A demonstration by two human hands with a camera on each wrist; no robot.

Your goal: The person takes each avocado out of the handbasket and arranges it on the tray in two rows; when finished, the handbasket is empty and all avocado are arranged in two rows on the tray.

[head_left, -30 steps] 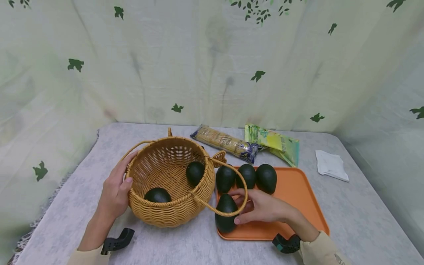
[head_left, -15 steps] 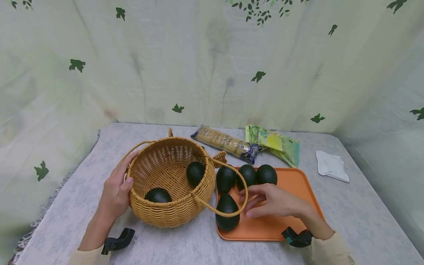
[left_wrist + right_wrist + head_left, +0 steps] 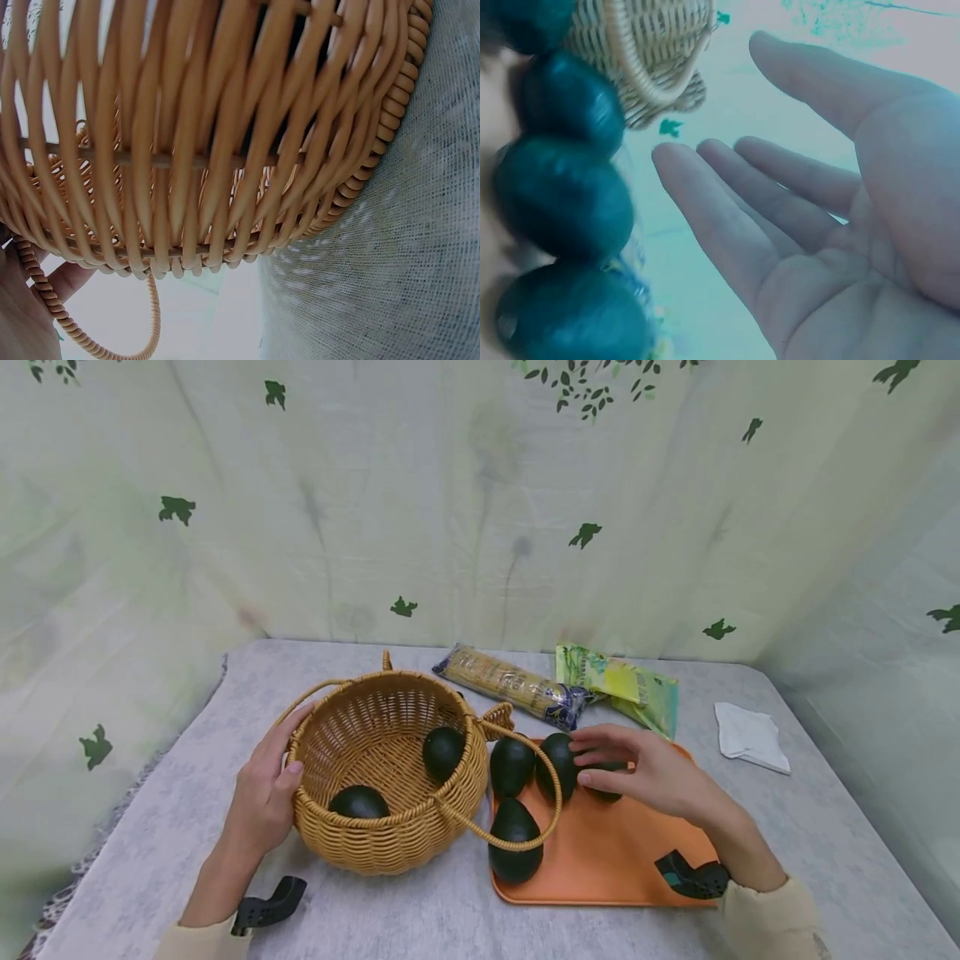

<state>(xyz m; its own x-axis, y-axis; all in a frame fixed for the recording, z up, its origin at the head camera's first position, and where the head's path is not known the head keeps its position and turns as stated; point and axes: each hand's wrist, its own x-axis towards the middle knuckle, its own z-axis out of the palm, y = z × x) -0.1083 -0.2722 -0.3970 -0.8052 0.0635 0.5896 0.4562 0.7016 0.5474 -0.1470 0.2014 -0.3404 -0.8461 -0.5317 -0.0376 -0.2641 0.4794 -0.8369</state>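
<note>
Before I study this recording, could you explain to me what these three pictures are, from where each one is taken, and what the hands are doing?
No machine works here: a person uses two bare hands. The wide picture comes from a camera on the head, looking down at a table. The two close pictures come from cameras on the wrists.

The left hand rests on the rim of a wicker basket, which holds two dark green avocados; the left wrist view shows only its weave. The right hand is open above an orange tray and reaches over the rightmost avocado. Its grip has not closed: the right wrist view shows straight fingers. Behind lie two food packets and a white cloth.
</note>
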